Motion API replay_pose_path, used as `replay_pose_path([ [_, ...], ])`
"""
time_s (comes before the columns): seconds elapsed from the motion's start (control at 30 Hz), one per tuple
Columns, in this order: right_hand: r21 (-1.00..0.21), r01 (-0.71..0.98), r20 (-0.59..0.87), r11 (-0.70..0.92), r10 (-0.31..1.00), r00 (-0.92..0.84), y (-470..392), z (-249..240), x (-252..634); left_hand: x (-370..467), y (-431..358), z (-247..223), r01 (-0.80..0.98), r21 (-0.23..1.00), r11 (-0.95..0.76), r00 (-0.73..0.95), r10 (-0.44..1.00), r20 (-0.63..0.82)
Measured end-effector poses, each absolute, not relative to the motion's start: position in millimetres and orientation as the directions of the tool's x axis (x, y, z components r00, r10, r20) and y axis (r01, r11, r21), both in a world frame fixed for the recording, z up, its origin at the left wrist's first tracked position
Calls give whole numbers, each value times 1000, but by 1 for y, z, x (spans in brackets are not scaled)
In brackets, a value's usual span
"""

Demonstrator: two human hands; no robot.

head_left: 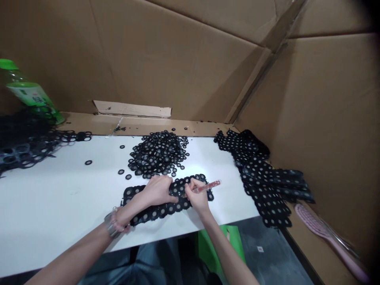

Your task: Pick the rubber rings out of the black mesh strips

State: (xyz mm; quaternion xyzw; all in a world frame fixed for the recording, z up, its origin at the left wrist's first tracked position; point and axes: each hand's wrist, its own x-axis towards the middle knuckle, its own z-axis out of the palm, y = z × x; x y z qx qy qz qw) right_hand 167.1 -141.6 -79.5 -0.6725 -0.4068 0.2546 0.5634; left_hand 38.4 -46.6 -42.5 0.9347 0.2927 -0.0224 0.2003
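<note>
On the white table lies a long black moulded sheet (154, 214) with rows of round pale-centred rings. My left hand (158, 189) rests on top of this sheet and presses it down, its thumb stretched to the right and apart from the fingers. My right hand (197, 194) is closed around a slim pen-like tool (210, 186) with a reddish, see-through handle. The tool's working end points down-left toward the sheet between my hands; its tip is too small to make out. Behind the sheet stands a heap of loose black rings (160, 152).
Black ring-dotted sheets (258, 174) are piled at the right edge. Perforated black scrap (23, 142) and a green-capped bottle (35, 95) stand left. A pink hairbrush (323, 229) lies at far right. Cardboard walls (178, 59) enclose the table's (59, 198) back and right.
</note>
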Motion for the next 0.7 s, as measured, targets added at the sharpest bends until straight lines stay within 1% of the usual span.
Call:
replay_pose_path([
  [0.07,-964,264,114,-40,831,544,-142,-80,167,39,-45,-42,551,398,-734,828,539,-153],
  [0.17,-958,283,118,-53,825,552,-142,-81,168,39,-44,-43,545,466,-697,830,525,-186],
  [0.33,-941,335,146,-55,825,546,-141,-80,167,40,-39,-48,550,533,-643,818,543,-190],
  [0.47,-932,358,162,-51,828,538,-142,-79,166,42,-38,-46,521,587,-620,842,485,-235],
  [0.53,-932,360,163,-49,829,536,-143,-78,166,44,-38,-43,531,581,-616,842,461,-281],
  [0.6,-933,358,164,-45,831,531,-143,-78,166,44,-39,-41,564,542,-623,825,460,-330],
  [0.67,-934,355,163,-41,834,527,-144,-78,167,44,-40,-40,566,529,-632,824,451,-343],
  [0.7,-934,354,162,-41,835,525,-144,-79,167,43,-40,-40,548,548,-632,836,435,-334],
])
